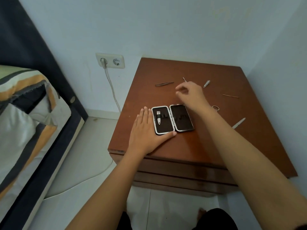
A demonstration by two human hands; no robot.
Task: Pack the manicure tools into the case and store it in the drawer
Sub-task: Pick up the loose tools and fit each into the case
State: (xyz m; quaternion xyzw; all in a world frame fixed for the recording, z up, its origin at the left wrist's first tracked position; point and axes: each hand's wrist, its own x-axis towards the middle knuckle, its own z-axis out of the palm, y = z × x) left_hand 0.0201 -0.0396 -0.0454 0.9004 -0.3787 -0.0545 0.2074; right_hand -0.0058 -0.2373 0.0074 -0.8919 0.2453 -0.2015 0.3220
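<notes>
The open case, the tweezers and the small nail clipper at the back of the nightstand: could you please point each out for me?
open case (181,117), head view, on its right half's dark lining.
tweezers (164,84), head view, mid-length of the arms.
small nail clipper (206,84), head view, middle of its body.

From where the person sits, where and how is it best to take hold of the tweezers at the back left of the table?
Probably at the middle of the tweezers, pinched from above across their narrow width. They lie flat on the table, long axis running left to right, with bare wood around them. The right hand hovers just to their right, fingers loosely curled.
</notes>
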